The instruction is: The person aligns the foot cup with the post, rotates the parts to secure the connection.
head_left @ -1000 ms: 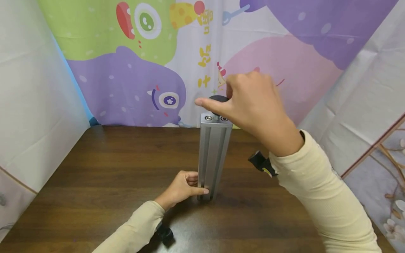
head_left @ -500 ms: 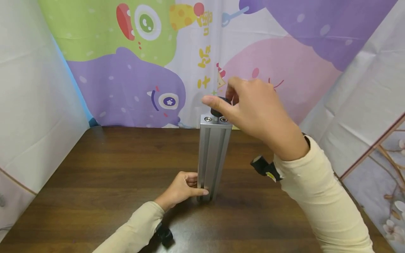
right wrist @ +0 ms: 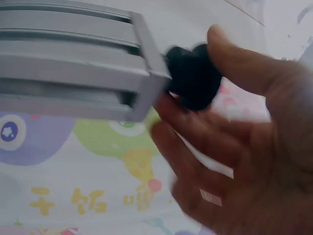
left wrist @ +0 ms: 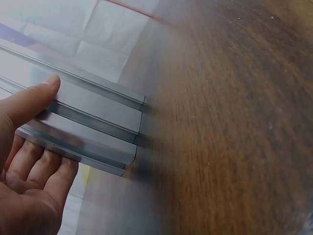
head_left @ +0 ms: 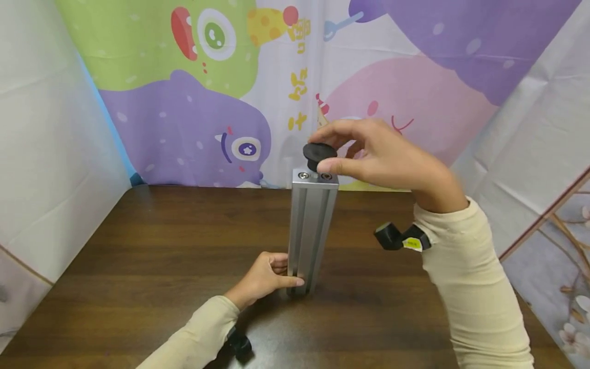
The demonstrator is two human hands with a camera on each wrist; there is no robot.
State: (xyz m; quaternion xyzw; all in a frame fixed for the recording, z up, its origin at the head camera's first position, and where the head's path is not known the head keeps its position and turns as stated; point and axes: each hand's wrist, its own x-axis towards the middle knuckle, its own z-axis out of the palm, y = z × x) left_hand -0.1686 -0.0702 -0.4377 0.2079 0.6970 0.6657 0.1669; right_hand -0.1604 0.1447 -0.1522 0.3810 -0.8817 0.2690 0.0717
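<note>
An aluminium profile (head_left: 308, 225) with long grooves stands upright on the wooden table. Near its lower end my left hand (head_left: 265, 277) holds it, thumb (left wrist: 41, 95) across the front face and the other fingers round the side. A black round knob (head_left: 319, 152) sits above the end plate (head_left: 297, 180), between two visible screws; its stem is mostly hidden. My right hand (head_left: 392, 156) has its thumb and index finger round the knob, the thumb at the near side. In the right wrist view the knob (right wrist: 193, 76) is dark and blurred between thumb and fingers.
The brown wooden table (head_left: 184, 230) runs back to a printed cartoon curtain (head_left: 184, 128). White cloth walls (head_left: 37, 128) enclose both sides. Small black wrist devices (head_left: 241, 344) hang at both sleeves.
My right hand has swung round to the right, its thumb moving from the knob's left to its near side. The knob's top now shows more. The left hand and profile stay put.
</note>
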